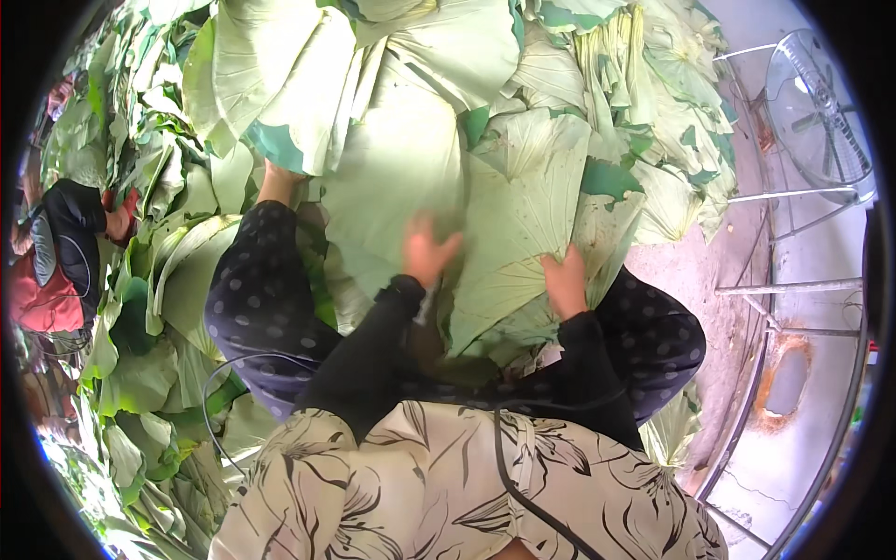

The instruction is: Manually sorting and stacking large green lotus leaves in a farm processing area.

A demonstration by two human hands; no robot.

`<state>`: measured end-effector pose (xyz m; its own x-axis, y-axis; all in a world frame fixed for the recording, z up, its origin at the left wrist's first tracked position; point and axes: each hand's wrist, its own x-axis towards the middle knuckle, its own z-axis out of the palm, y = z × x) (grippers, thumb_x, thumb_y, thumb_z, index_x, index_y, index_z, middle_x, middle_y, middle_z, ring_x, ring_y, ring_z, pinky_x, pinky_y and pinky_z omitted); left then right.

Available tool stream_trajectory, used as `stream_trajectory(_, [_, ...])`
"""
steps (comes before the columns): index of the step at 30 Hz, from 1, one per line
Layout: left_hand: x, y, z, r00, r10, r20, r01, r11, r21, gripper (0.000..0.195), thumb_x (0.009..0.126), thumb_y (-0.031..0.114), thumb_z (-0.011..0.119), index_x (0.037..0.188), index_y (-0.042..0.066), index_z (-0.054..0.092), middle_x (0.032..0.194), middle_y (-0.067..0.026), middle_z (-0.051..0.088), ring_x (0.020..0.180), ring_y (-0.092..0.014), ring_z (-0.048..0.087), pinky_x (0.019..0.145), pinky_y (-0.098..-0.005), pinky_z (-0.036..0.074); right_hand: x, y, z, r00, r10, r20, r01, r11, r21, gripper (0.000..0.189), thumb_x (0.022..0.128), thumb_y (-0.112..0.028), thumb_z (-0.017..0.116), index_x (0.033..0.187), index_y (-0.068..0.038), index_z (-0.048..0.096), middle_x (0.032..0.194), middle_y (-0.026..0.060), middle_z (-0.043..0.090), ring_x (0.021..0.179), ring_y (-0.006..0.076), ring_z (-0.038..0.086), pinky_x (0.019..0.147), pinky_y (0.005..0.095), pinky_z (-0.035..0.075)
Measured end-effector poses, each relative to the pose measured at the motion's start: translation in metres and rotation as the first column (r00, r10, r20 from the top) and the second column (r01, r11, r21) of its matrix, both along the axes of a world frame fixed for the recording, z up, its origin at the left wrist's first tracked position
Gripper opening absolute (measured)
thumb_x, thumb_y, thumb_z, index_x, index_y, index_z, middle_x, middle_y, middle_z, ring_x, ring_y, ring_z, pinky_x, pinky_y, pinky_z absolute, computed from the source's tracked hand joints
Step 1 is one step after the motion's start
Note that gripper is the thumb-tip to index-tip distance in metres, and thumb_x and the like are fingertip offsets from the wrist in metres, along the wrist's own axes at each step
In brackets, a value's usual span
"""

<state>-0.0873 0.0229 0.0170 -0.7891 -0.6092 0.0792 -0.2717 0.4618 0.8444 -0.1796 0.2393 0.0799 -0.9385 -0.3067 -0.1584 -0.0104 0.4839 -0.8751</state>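
Observation:
Large pale green lotus leaves, veined undersides up, lie in front of me between my spread knees. My left hand (428,250), blurred, is over a broad smooth leaf (392,175), thumb apart from the fingers; whether it grips anything does not show. My right hand (565,280) holds a folded lotus leaf (518,217) by its right edge, thumb on top and fingertips hidden. A smaller brown-spotted leaf (607,224) lies just right of that hand.
Heaped lotus leaves (189,182) rise ahead and on the left. Another person (70,245) sits at the far left. On the right stand a round fan (819,115) and a metal frame (791,287) by the wall. A cable (514,490) crosses my lap.

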Motion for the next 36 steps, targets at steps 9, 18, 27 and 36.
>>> stream_trajectory(9, [0.028,-0.060,-0.066,0.917,0.014,0.399,0.184,0.872,-0.453,0.045,0.074,0.018,0.065,0.117,0.010,0.053,0.115,-0.0187,0.053,0.103,-0.025,0.054,0.080,-0.0343,0.045,-0.007,-0.015,0.037,0.906,0.127,-0.403,0.054,0.911,0.409,0.063,0.073,-0.006,0.063,0.127,-0.001,0.031,0.116,0.0227,0.043,0.107,0.0365,0.044,0.084,0.0399,0.041])
stream_trajectory(18, [0.069,0.062,0.096,0.782,-0.615,-0.104,0.596,0.786,-0.165,0.037,0.072,0.005,0.055,0.109,0.000,0.055,0.088,-0.0207,0.060,0.078,-0.035,0.059,0.070,-0.0390,0.048,-0.023,-0.012,0.052,0.999,-0.006,-0.047,-0.004,0.978,-0.211,0.057,0.086,-0.043,0.047,0.124,-0.001,0.042,0.126,0.0175,0.042,0.116,0.0264,0.041,0.097,0.0340,0.032])
stream_trajectory(27, [0.059,0.058,0.148,0.271,-0.960,-0.075,0.947,0.253,0.196,0.047,0.072,0.014,0.065,0.116,0.003,0.051,0.106,-0.0132,0.058,0.097,-0.028,0.056,0.084,-0.0348,0.043,-0.010,-0.001,0.058,0.954,0.226,0.195,-0.158,0.936,-0.315,0.032,0.077,-0.007,0.058,0.108,0.000,0.054,0.090,0.0046,0.060,0.079,0.0122,0.056,0.072,0.0269,0.045])
stream_trajectory(36, [0.050,-0.074,-0.004,0.990,-0.059,0.132,0.066,0.996,-0.052,0.051,0.074,0.034,0.068,0.113,0.003,0.054,0.109,-0.0151,0.057,0.103,-0.027,0.054,0.084,-0.0408,0.044,-0.035,0.174,0.244,0.445,-0.330,-0.832,0.343,0.922,-0.181,0.023,0.079,-0.001,0.061,0.101,0.003,0.060,0.098,0.0112,0.063,0.090,0.0153,0.058,0.081,0.0280,0.046])
